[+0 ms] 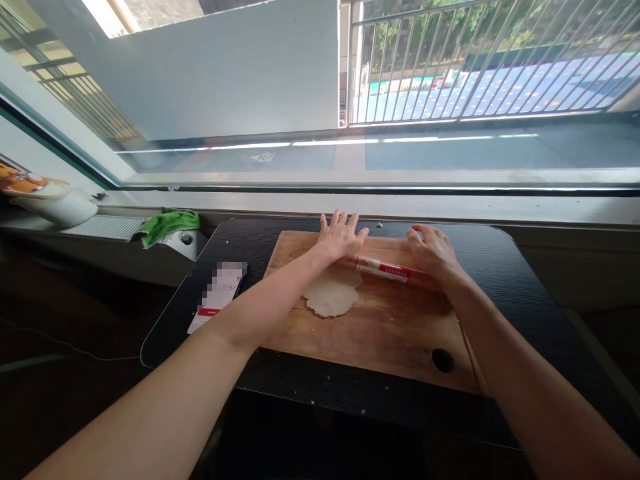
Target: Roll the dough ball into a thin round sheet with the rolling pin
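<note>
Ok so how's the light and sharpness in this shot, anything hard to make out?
Head view: bright daylight beyond the window, while the floor at lower left sinks into deep shadow; head view: the dough shows clearly, but the rolling pin's small print is unreadable; head view: blocky pixels mask part of the phone, and the forearms look stretched toward the lower corners.

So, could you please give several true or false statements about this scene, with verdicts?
The left hand and the right hand are at the rolling pin. True.
The dough lies on the wooden board. True.
The dough is nearer the right hand. False: nearer the left hand.
The green cloth lies left of the dark table. True.
The wooden board has no hole. False: a dark hole shows near one corner.
The rolling pin is unlabelled. False: it bears a printed label.
</note>
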Demonstrator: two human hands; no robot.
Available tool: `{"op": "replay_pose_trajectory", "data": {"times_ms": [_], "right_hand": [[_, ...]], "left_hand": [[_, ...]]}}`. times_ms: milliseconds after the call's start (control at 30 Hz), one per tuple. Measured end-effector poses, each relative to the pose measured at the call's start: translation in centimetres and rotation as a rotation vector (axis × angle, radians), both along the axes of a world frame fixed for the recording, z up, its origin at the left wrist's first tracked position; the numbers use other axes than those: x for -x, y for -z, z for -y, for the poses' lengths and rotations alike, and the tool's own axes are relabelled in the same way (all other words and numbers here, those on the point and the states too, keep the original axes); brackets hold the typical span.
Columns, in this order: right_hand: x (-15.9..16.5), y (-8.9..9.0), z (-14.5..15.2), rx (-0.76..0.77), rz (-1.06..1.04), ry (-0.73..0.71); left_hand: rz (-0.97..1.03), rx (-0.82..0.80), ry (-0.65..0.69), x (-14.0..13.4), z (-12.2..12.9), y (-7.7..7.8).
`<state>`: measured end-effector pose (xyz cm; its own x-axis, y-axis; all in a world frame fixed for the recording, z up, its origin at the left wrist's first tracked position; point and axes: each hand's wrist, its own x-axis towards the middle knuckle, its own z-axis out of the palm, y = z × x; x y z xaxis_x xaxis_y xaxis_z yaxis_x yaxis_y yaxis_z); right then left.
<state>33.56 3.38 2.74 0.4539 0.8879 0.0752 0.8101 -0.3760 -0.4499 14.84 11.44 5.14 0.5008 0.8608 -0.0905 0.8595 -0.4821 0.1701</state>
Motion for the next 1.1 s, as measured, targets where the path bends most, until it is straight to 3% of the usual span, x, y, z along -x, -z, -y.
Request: {"op": "replay_pose_trajectory", "data": {"times_ms": [67, 267, 400, 500, 600, 733, 800, 900, 967, 1100], "right_hand": [[-0.4, 0.0, -0.6, 0.019, -0.027, 0.009], [2.1, 0.2, 4.1, -0.040, 0.166, -0.152], [0.7, -1.0, 0.2, 0.054, 0.090, -0.019], [0.1, -1.4, -1.4, 0.133, 0.049, 0.041], [1.7, -0.8, 1.8, 0.140, 0.082, -0.085], [3.8, 0.0, 5.6, -0.061, 0.314, -0.249], [3.4, 0.0, 4.2, -0.087, 0.339, -0.216], [1.7, -0.4, -0.1, -0.028, 0.293, -0.106], [1.1, -0.9, -1.7, -0.005, 0.299, -0.070], [2.3, -1.3, 0.7, -0.037, 0.386, -0.154]], "left_hand": [[0.000, 0.019, -0.003, -0.2, -0.4, -0.2], [0.030, -0.056, 0.083, 2.4, 3.2, 0.8], [0.041, -0.001, -0.006, -0.3, -0.7, 0.4], [0.059, -0.068, -0.055, -1.5, -2.5, 0.0], [0.119, -0.123, -0.019, 0.4, 0.2, 0.5], [0.129, -0.185, 0.010, 3.3, 4.1, 1.6], [0.132, -0.170, -0.016, 2.9, 3.3, 1.8], [0.144, -0.051, -0.058, 0.5, -0.8, 1.3], [0.191, -0.020, -0.169, -0.4, -3.4, 0.5], [0.287, -0.079, -0.301, 2.1, -4.8, -0.5]]}}
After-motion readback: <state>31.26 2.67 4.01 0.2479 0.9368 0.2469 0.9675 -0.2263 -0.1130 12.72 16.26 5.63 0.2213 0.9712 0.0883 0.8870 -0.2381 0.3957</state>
